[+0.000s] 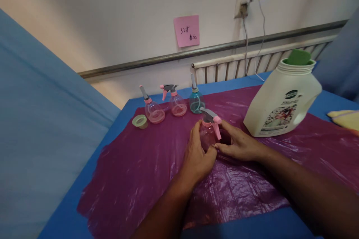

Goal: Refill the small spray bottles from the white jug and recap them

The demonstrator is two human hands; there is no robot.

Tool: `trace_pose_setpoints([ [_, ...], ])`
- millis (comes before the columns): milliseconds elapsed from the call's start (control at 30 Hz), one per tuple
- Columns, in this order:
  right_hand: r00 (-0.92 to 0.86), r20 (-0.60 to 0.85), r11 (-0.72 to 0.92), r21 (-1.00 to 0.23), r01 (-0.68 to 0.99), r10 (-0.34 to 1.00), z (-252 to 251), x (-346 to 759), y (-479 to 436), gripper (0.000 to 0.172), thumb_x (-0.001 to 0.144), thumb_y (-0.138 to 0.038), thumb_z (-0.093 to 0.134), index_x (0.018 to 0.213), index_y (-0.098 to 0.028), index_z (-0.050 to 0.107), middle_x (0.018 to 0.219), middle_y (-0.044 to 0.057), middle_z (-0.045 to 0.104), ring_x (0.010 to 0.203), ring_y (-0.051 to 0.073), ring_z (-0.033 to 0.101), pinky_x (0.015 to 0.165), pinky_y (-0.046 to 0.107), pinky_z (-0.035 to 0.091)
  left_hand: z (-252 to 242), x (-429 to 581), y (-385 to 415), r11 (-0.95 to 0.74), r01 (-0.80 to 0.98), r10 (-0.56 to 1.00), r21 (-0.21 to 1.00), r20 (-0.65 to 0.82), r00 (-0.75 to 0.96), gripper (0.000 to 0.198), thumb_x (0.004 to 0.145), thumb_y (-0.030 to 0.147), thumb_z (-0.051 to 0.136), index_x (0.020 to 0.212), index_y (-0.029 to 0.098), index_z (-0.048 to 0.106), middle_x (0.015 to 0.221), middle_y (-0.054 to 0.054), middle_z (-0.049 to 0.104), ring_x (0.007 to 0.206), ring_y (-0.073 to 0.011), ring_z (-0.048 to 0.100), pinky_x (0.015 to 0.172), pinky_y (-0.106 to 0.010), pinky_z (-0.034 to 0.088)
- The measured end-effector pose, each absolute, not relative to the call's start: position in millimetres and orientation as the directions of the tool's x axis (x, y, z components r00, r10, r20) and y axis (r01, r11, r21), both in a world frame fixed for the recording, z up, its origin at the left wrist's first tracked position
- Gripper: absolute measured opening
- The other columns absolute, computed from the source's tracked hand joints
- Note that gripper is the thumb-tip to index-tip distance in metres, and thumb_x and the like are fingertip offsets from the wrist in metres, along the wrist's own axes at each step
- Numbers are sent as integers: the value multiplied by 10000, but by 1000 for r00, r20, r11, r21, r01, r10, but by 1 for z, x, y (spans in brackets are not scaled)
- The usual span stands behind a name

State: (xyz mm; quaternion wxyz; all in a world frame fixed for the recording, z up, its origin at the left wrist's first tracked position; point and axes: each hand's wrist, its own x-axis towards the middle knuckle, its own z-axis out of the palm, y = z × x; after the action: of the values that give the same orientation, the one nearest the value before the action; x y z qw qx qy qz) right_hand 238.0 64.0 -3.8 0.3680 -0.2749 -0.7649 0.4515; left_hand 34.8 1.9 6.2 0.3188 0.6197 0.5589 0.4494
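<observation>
A pink spray bottle [206, 134] with a grey and pink trigger head stands upright on the purple plastic sheet [134, 179]. My left hand [197, 153] wraps round its left side, thumb across the front. From the right, my right hand [238, 142] grips the same bottle, its thumb meeting the left thumb low on the body. The fingers behind the bottle are partly hidden. Just beyond stand two more pink spray bottles, one at the left [156, 114] and another [178, 107] beside it, plus a teal spray bottle [196, 102]. The pink ones hold some liquid.
A large white detergent jug [276, 108] with a green piece in its mouth stands at the right. A small green-rimmed cup [141, 122] sits at the left. A yellow cloth [344, 118] lies at the right edge. Wall, rail and blue curtain [42, 101] bound the table.
</observation>
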Motion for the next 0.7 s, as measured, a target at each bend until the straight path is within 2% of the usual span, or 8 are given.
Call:
trace_pose_setpoints([
  [333, -561, 330, 462, -880, 107, 759, -8, 237, 65, 823, 958, -236, 792, 1711, -331, 475, 1672, 92, 643, 1525, 343, 639, 1277, 570, 548, 9, 35, 0, -132, 439, 984, 889, 170, -49, 902, 912, 189, 741, 1741, 296, 403, 1776, -117, 512, 1649, -369, 494, 1398, -606, 372],
  [567, -538, 349, 532, -815, 230, 767, -6, 233, 63, 868, 950, -222, 767, 1757, -292, 456, 1711, 129, 606, 1454, 389, 684, 1255, 616, 548, 10, 35, 0, -136, 453, 982, 881, 181, -58, 874, 925, 201, 739, 1730, 294, 414, 1786, -117, 499, 1660, -367, 477, 1399, -605, 365],
  [700, -537, 409, 600, -762, 244, 738, -10, 235, 64, 842, 975, -279, 781, 1757, -309, 469, 1728, 130, 586, 1503, 407, 642, 1281, 624, 520, 9, 35, -1, -147, 463, 979, 874, 194, -56, 859, 919, 196, 739, 1713, 299, 428, 1760, -123, 517, 1650, -366, 482, 1397, -601, 364],
])
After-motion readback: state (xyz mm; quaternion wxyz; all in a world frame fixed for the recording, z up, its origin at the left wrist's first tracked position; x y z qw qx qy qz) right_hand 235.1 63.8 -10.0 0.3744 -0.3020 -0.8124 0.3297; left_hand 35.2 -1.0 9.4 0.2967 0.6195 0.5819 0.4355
